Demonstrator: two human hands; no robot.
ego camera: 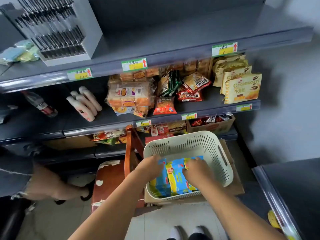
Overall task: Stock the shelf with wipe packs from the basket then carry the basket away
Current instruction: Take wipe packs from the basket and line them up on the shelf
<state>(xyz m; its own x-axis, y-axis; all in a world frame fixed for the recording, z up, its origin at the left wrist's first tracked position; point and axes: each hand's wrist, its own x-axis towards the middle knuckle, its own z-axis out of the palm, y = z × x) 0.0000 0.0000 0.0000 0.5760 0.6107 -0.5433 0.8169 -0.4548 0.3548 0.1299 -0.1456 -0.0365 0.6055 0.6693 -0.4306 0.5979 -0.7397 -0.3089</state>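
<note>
Step in hand: pick-up from the basket (223, 153); stocking is at an early stage, since the basket holds many packs.
Task item: wipe packs (176, 179), blue and yellow, stand on edge in a tight row in the lower part of the basket.
Basket position: it rests on a cardboard box (238, 182), just beside a worn wooden chair (110, 181), in front of the lower shelves.
Left hand (152, 164): inside the basket, with its fingers curled over the left end of the row and onto a blue pack.
Right hand (196, 170): inside the basket, with its fingers curled down onto a yellow pack at the right end of the row.
Grip: both hands appear to clamp several packs between them; the thumbs are hidden and the fingertips are blurred, so how firm the hold is cannot be confirmed.
Destination: the shelf (173, 40) at the top has a bare stretch to the right of a white pen display (55, 28). The level below it is filled with croissant packs (242, 87) and other snacks.
Next move, judged: lift the bundle straight up past the basket rim, keeping both ends squeezed so the middle packs do not drop out. Then raise it to the bare stretch and set it down upright.
Risk, judged: the soft, slick wrappers may slip, and the light basket may shift on the box as the bundle comes out.
</note>
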